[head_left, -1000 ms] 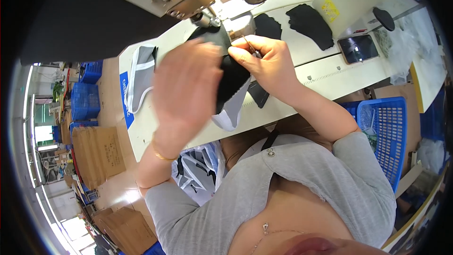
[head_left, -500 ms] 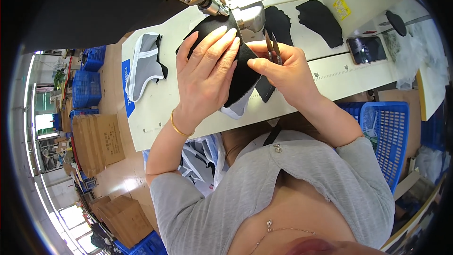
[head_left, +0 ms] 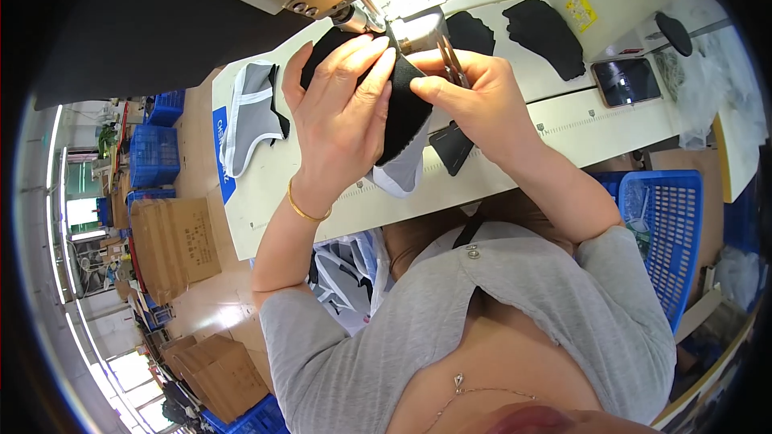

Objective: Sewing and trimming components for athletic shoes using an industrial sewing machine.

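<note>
A black fabric piece lies under the presser foot area of a sewing machine. My left hand rests over it, fingers stretched and fingertips close to the foot. At the fabric's right edge, my right hand pinches it between thumb and forefinger. That same hand also holds thread snips, their blades pointing up between the fingers. Below the black fabric hangs a grey piece with white edging. The needle point itself is hidden from me.
Another grey-and-white piece lies at the table's left. Black pieces lie beyond my right hand, and a small black piece below it. A phone sits at the right. A blue basket stands beside the table.
Both hands and the black fabric have shifted slightly away from me, toward the machine. My right hand has also moved a little left, still pinching the fabric edge and holding the snips.
</note>
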Demonstrator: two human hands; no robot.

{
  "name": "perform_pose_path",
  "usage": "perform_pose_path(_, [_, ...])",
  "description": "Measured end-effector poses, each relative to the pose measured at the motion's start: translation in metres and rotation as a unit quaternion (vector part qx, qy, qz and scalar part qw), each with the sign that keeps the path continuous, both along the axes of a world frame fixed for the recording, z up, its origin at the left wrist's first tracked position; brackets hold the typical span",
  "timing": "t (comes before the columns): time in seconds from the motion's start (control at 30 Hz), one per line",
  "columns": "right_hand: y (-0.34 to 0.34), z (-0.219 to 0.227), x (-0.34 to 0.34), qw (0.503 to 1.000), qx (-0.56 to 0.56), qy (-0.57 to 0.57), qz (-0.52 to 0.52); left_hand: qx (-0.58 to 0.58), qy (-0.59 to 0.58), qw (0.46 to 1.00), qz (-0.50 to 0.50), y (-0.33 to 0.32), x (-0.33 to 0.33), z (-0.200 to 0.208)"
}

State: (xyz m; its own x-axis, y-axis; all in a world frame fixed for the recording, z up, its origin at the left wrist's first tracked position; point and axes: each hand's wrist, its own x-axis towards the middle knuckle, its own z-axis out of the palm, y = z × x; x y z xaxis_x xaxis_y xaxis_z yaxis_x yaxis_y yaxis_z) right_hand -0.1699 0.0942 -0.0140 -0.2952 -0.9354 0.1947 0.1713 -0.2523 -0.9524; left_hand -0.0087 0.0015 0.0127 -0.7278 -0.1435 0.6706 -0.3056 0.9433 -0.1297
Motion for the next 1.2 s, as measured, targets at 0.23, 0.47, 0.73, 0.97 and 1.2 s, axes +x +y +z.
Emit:
perform_pose_path(0.23, [-0.011, 0.002, -0.008, 0.998, 0.009, 0.053, -0.019, -0.046, 0.035, 0.998, 0.039, -0.005, -0.004, 0.0])
perform_pose_path(0.47, [-0.015, 0.012, -0.012, 0.979, 0.007, 0.181, -0.092, -0.065, 0.039, 0.994, 0.08, -0.007, -0.01, -0.004])
perform_pose_path(0.73, [-0.017, 0.01, -0.006, 0.971, 0.019, 0.203, -0.121, 0.057, 0.076, 0.993, 0.074, -0.007, -0.003, -0.006])
perform_pose_path(0.97, [-0.015, 0.008, -0.004, 0.962, -0.002, 0.222, -0.161, 0.745, 0.345, 0.57, -0.016, -0.02, 0.017, -0.004])
perform_pose_path(1.2, [-0.017, 0.007, -0.004, 0.92, -0.047, 0.328, -0.208, 0.73, 0.363, 0.576, -0.062, -0.035, 0.004, -0.007])
